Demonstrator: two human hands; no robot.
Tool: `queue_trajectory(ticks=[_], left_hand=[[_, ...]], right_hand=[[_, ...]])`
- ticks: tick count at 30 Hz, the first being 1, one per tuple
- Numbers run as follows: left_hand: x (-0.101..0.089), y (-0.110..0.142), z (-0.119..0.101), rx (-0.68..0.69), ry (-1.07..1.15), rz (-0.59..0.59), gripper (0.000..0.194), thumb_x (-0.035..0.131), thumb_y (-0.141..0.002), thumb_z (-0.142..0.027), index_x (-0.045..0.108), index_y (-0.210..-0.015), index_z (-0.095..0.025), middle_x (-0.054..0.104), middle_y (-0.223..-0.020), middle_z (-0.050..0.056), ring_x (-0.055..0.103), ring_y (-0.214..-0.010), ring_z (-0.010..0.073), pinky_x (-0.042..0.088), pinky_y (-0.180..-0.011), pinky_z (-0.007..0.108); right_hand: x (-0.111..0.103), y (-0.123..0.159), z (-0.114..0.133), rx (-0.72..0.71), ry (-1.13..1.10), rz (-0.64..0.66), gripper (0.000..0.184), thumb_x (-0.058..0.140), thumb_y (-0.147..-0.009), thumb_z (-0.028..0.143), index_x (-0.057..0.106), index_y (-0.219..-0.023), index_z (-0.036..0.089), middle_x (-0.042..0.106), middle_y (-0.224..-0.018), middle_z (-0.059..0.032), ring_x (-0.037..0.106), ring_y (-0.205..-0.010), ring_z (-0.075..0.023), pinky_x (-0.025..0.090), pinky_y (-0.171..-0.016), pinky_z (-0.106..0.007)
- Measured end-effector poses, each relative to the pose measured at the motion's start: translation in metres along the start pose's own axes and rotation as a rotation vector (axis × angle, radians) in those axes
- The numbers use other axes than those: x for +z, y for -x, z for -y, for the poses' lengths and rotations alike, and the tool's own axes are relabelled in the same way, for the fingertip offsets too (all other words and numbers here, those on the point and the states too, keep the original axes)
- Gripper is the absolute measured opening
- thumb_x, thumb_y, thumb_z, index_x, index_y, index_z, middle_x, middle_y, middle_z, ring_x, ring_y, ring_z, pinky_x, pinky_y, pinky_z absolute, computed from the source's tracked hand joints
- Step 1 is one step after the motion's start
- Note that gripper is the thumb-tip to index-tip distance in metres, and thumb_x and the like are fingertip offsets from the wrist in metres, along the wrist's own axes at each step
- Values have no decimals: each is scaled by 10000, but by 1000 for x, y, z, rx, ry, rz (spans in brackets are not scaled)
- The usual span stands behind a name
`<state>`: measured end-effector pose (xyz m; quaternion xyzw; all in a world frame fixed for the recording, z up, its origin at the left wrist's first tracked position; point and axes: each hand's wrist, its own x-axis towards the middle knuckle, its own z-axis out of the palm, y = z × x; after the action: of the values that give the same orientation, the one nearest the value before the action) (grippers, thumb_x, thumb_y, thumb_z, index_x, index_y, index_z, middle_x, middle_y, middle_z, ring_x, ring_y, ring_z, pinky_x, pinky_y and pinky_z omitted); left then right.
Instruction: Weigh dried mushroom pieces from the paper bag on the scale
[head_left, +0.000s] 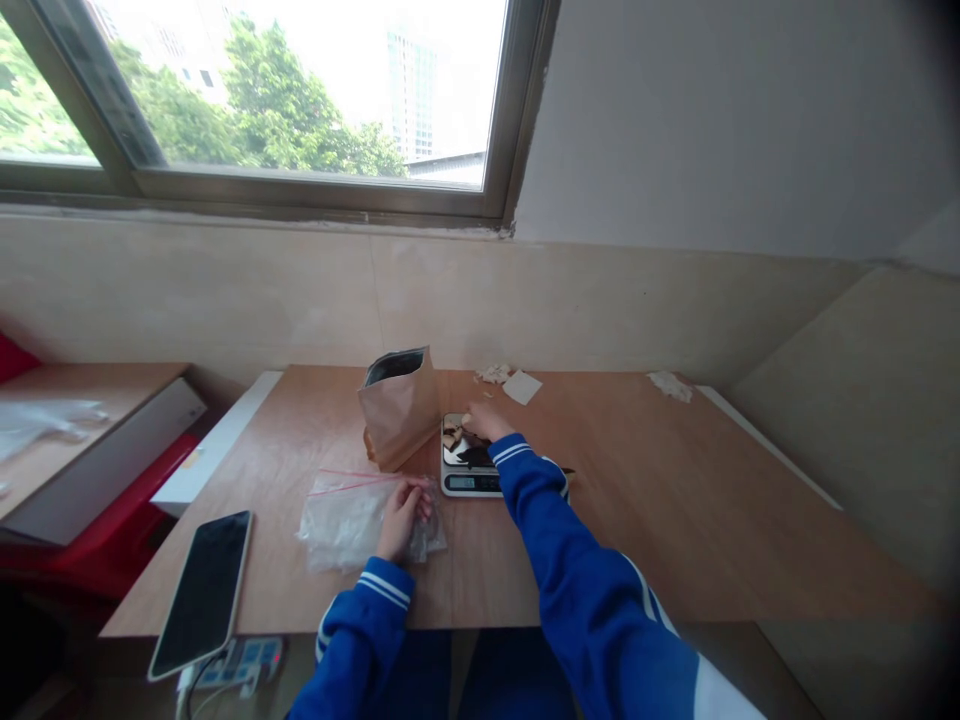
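A small kitchen scale [471, 484] with a lit display lies on the wooden table, carrying tan and dark flat dried pieces [454, 435]. Over its plate is my right hand [486, 421], fingers pinched together at the pieces; whether one is between the fingertips is hidden. My left hand [403, 515] rests loosely curled on clear zip bags [337, 520] with a red seal line, and no object shows in its fingers. Just left of the scale stands a brown paper pouch [401, 405], its top open and its lining dark.
A phone [202, 590] lies at the table's left front corner, with a power strip [240, 662] and cables below. A white paper square [521, 387] and torn scraps [493, 374] are near the back edge. Behind the table is a wall [600, 300].
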<state>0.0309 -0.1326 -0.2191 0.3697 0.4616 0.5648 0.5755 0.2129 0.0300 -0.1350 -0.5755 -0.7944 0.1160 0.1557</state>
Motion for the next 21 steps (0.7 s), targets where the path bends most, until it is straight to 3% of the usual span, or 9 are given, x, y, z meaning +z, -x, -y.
queue_trajectory(ticks=[4,7,11,14,18,21], left_hand=[[0,0,1,0,1,-1,244,617,-759,-412,597,-844,-184,600,-671,-13,534,-517,98,396,-469,216],[0,0,0,0,2,-1,246,619,-753,-415,600,-840,-185,600,-666,-13,536,-520,100,403,-479,219],[0,0,-1,2,3,1,244,625,-748,-413,602,-835,-186,603,-665,-14,539,-523,101,407,-482,218],[1,1,-3,8,11,4,248,621,-753,-407,601,-844,-177,608,-675,-10,543,-527,96,410,-490,214],[2,2,-5,3,-1,-5,272,634,-742,-413,598,-842,-163,601,-662,-6,536,-517,90,400,-484,207],[4,2,-8,-1,-12,-9,279,642,-733,-415,602,-836,-159,598,-649,-3,533,-515,92,398,-483,208]], right_hand=[[8,-2,0,1,-47,-30,217,645,-699,64,674,-902,134,690,-916,-139,636,-919,-287,443,-835,-373],[-5,-5,-4,-19,-92,-108,250,612,-757,123,651,-1003,140,672,-1018,-130,616,-970,-255,450,-863,-354],[-27,6,-28,-33,-243,-373,304,584,-816,260,604,-1102,160,633,-1124,-118,576,-1036,-237,453,-909,-355],[-21,42,-60,16,-377,-574,324,595,-804,340,621,-1080,174,652,-1067,-109,595,-973,-244,476,-883,-384],[17,110,-97,115,-314,-516,340,569,-812,373,643,-1062,155,662,-1035,-136,605,-964,-273,487,-868,-429],[42,152,-108,122,-206,-452,327,522,-840,340,642,-1083,157,656,-1040,-140,608,-963,-278,498,-854,-440]])
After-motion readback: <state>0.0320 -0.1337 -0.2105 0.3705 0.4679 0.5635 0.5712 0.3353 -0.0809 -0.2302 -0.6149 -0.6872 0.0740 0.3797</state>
